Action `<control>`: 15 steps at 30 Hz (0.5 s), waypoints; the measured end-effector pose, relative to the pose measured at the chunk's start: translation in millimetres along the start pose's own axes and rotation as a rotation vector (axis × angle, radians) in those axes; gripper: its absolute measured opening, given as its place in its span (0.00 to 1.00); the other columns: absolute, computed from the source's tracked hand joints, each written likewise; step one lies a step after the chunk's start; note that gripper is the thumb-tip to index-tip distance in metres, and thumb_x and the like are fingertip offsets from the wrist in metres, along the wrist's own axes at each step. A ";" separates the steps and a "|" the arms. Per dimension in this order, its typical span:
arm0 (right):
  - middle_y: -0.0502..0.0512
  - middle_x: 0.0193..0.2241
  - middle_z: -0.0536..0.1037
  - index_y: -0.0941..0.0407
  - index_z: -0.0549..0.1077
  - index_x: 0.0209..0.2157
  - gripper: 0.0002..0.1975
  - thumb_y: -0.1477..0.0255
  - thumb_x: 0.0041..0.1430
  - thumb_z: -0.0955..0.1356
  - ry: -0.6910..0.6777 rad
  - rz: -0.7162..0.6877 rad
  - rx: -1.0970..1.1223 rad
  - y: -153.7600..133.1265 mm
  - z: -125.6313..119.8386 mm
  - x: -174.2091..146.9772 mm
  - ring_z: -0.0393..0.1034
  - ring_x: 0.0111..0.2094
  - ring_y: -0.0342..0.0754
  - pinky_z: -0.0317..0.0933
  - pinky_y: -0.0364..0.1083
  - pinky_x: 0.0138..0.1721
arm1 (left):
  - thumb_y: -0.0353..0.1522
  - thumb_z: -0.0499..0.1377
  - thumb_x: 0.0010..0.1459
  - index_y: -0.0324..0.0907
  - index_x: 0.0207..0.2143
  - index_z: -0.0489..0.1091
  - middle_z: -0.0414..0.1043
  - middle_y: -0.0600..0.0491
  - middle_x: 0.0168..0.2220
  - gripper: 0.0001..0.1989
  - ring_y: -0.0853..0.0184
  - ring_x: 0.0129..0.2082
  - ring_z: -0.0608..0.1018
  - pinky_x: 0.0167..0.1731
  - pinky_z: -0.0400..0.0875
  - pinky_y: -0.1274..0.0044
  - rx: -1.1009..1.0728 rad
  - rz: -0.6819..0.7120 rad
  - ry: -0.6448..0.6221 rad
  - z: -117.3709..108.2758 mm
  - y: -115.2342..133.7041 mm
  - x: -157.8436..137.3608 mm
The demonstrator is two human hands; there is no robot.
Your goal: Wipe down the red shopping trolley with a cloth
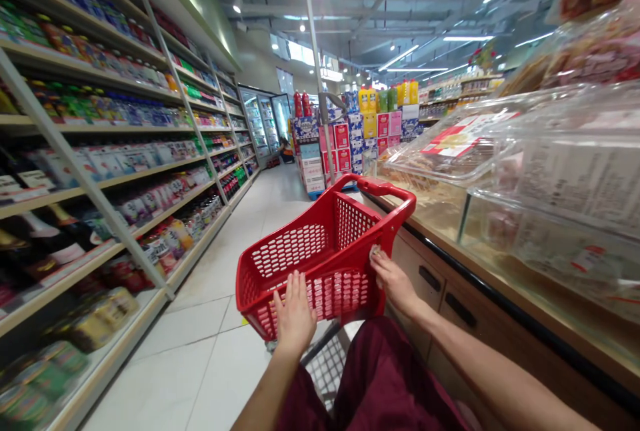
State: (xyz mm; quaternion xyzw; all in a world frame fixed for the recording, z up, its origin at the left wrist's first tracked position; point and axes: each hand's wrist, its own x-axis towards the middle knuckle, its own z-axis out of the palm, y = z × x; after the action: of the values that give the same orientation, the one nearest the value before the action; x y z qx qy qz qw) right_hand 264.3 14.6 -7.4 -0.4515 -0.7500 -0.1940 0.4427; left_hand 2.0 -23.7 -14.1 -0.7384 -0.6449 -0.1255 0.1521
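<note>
A red plastic shopping cart (pixel 350 247) stands right in front of me, with slotted basket walls and a looped handle at its far right end. My left hand (pixel 295 311) lies flat against the near basket wall, fingers stretched out and holding nothing. My right hand (pixel 393 277) presses a small crumpled pale cloth (pixel 375 253) against the red side panel below the handle. Most of that cloth is hidden under the fingers. Beneath the basket, a grey lower rack (pixel 327 361) shows between my knees.
Shelves (pixel 115 127) of bottles and packs line the left side. On the right, a wooden counter (pixel 420 244) bears clear plastic food boxes (pixel 460 137) close to my arm. Stacked drink cartons (pixel 343 144) stand ahead, and a crouching person (pixel 286 151) is farther down the tiled aisle.
</note>
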 end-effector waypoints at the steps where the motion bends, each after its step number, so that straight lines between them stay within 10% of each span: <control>1: 0.59 0.45 0.72 0.57 0.70 0.45 0.19 0.81 0.55 0.57 -0.005 -0.010 0.008 -4.6 2.3 0.0 0.58 0.53 0.49 0.62 0.52 0.49 | 0.30 0.46 0.48 0.34 0.58 0.42 0.40 0.47 0.61 0.33 0.62 0.60 0.45 0.56 0.40 0.58 0.000 0.006 0.006 0.5 -0.5 -0.5; 15: 0.58 0.51 0.65 0.58 0.64 0.50 0.20 0.81 0.57 0.56 -0.036 -0.169 0.128 -51.2 23.5 7.5 0.48 0.57 0.48 0.54 0.54 0.54 | 0.30 0.47 0.48 0.36 0.58 0.44 0.42 0.48 0.61 0.33 0.62 0.60 0.46 0.56 0.38 0.57 -0.081 -0.003 -0.028 -5.6 -9.2 -1.7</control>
State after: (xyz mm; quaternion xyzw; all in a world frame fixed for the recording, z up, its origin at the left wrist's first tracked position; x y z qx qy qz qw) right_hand 207.9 8.1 -8.0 -0.3610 -0.8040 -0.1742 0.4393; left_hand -7.3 -26.3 -9.1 -0.7447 -0.6424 -0.1414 0.1132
